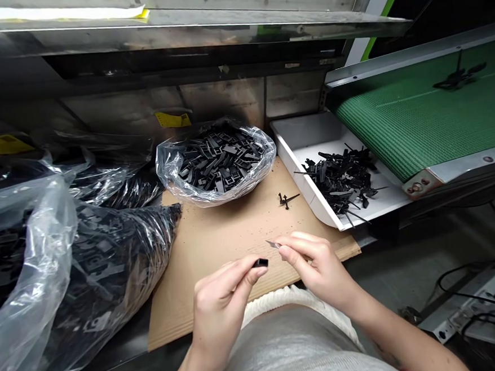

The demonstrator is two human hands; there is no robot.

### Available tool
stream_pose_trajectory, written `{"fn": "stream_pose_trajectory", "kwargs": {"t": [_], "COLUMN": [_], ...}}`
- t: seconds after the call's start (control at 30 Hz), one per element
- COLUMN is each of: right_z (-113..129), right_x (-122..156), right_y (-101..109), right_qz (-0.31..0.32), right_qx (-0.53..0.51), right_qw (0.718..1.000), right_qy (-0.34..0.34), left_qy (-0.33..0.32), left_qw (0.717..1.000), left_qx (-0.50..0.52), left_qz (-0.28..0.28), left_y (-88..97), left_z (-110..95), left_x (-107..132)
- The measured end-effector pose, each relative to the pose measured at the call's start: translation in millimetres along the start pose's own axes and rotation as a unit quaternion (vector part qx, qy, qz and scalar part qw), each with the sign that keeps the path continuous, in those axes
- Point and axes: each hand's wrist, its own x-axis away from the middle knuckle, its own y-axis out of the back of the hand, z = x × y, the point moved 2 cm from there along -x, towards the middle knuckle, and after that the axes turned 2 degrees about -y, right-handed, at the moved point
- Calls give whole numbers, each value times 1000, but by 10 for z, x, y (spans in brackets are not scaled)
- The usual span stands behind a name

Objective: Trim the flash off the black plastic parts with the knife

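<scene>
My left hand pinches a small black plastic part between thumb and fingertips, just above the cardboard sheet. My right hand is closed around a small thin blade whose point sticks out to the left, close to the black part. Both hands hover over the cardboard's near edge, above my lap.
A clear bag of black plastic parts sits at the back of the cardboard. A white tray with black sprue pieces lies right, under a green conveyor belt. Large filled plastic bags crowd the left. One loose sprue rests on the cardboard.
</scene>
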Motion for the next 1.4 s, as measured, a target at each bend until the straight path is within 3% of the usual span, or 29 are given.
{"fn": "stream_pose_trajectory", "kwargs": {"t": [0.1, 0.2, 0.3, 0.37, 0.43, 0.53, 0.6, 0.67, 0.73, 0.83, 0.93, 1.0, 1.07, 1.13, 1.27, 1.33, 1.4], "right_z": [45, 29, -130, -289, -453, -680, -817, -930, -1005, -1017, -914, -823, -765, -773, -993, -1138, -1229], "right_x": [-55, -154, -247, -293, -357, -579, -801, -1006, -1122, -1076, -857, -701, -581, -513, -533, -592, -641], "right_y": [-44, -180, -178, -16, 250, 690, 892, 999, 1069, 1218, 1354, 1304, 1075, 689, -187, -476, -612], "right_qz": [10, 80, 67, 1, -69, -165, -195, -203, -209, -238, -260, -229, -145, -28, 172, 208, 200], "right_qx": [-118, -200, -148, -58, 20, 118, 165, 189, 196, 183, 141, 93, 40, 1, -4, 23, 57], "right_qw": [992, 971, 977, 987, 982, 953, 931, 917, 911, 911, 924, 943, 966, 977, 957, 948, 950], "right_qy": [-51, -107, -136, -152, -176, -225, -261, -286, -297, -281, -244, -221, -211, -213, -232, -238, -231], "left_qy": [18, 34, 44, 2, -70, -69, -66, -64, -69, -83, -84, -66, -28, 15, 64, 63, 44], "left_qw": [1000, 997, 995, 995, 977, 959, 951, 945, 946, 952, 965, 976, 986, 989, 982, 976, 970], "left_qx": [6, 15, -6, -79, -203, -271, -298, -313, -313, -290, -246, -207, -165, -141, -178, -209, -236], "left_qz": [23, 69, 86, 66, 0, -44, -57, -62, -56, -57, -48, -20, 15, 26, -1, 5, 28], "left_y": [-43, -98, -42, 69, 196, 266, 218, 137, 78, 110, 216, 239, 198, 120, -13, -68, -132], "left_z": [16, 48, 133, 197, 251, 393, 514, 639, 734, 765, 697, 660, 683, 792, 1217, 1445, 1628], "left_x": [-4, 38, -38, -280, -680, -1390, -1777, -2010, -2067, -1858, -1416, -1084, -784, -546, -210, -64, 75]}}
